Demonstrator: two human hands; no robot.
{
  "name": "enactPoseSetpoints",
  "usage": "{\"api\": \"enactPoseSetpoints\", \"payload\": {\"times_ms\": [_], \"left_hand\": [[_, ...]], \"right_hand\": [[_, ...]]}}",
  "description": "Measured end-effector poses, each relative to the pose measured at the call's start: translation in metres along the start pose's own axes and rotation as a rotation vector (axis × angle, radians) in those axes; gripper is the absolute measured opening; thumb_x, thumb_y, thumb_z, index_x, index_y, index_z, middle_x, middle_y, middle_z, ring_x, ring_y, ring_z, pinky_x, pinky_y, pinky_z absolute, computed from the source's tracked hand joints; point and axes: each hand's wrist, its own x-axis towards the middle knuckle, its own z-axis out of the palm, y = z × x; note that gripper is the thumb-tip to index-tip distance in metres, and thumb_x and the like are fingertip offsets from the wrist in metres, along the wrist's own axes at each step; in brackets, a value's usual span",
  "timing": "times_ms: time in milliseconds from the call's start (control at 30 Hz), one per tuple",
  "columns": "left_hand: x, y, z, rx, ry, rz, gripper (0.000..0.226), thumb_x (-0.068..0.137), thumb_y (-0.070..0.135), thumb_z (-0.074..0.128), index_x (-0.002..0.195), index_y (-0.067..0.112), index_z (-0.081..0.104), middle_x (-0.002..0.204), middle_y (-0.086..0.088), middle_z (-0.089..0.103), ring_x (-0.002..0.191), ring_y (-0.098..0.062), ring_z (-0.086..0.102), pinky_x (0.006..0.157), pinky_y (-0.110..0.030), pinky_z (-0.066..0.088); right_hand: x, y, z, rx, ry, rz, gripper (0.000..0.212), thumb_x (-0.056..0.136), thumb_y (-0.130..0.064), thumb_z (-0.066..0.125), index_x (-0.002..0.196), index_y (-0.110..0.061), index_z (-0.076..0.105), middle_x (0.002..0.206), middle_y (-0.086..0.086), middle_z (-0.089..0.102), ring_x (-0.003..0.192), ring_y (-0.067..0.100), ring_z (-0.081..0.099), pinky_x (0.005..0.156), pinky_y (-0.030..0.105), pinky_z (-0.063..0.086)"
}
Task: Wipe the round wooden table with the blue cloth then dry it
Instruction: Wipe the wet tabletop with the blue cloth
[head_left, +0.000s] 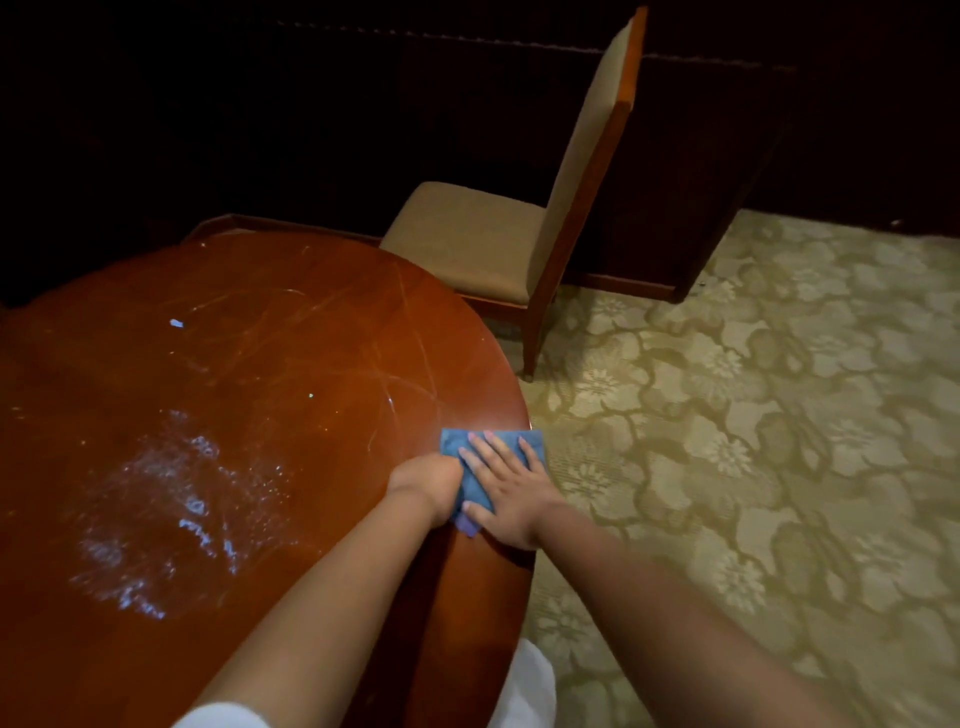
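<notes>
Round wooden table (249, 374) is filling the left half of the head view, its glossy top crossed by pale streaks and carrying a patch of wet sheen toward seven o'clock. Beyond it, at one o'clock, a padded chair (524, 228) is standing on patterned carpet (753, 415).

You are working the table's rim at about four o'clock. Your right hand (506, 493) is lying flat on the blue cloth (475, 457), fingers spread and pressing down. Your left hand (428, 480) is curled at the cloth's left side and appears to be gripping its bunched edge, though the fingers themselves are hidden.

The cloth is lying folded, touching the rim. Its long axis is running roughly from seven o'clock to one o'clock, with the broad end pointing up and away from you and the narrow purple-tinged tail (469, 526) pointing back toward your wrists.

To do this wiping step well, judging from the frame, you should be keeping the flat palm loading the cloth evenly, sweeping in overlapping passes from the rim toward the wet patch, and holding the cloth's far corner from slipping over the edge.
</notes>
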Motion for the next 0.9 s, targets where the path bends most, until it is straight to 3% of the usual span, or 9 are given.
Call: {"api": "enactPoseSetpoints", "payload": {"times_ms": [400,700,900], "left_hand": [[0.057,-0.022,-0.039,-0.211,-0.001,-0.094,0.035,0.092,0.020,0.055,0.125,0.006,0.054,0.129,-0.014,0.056,0.118,-0.030,0.055,0.094,-0.035,0.044],[0.094,-0.038,-0.062,-0.294,0.020,-0.193,0.027,0.093,0.013,0.049,0.119,0.006,0.056,0.123,-0.013,0.060,0.112,-0.030,0.058,0.088,-0.034,0.046],[0.121,-0.050,-0.082,-0.376,0.010,-0.355,0.029,0.092,0.012,0.052,0.119,0.006,0.057,0.125,-0.013,0.059,0.113,-0.030,0.058,0.087,-0.033,0.047]], "right_hand": [[0.081,0.043,-0.043,-0.087,-0.115,-0.174,0.093,0.070,-0.068,-0.011,0.152,-0.025,-0.011,0.157,-0.007,-0.022,0.135,0.005,-0.033,0.111,0.040,-0.023],[0.137,0.060,-0.067,-0.139,-0.131,-0.274,0.092,0.070,-0.066,-0.011,0.152,-0.024,-0.013,0.146,-0.012,-0.032,0.133,0.005,-0.035,0.109,0.037,-0.026],[0.193,0.076,-0.086,-0.197,-0.138,-0.453,0.090,0.072,-0.066,-0.010,0.153,-0.025,-0.008,0.158,-0.008,-0.020,0.134,0.004,-0.033,0.108,0.036,-0.026]]}}
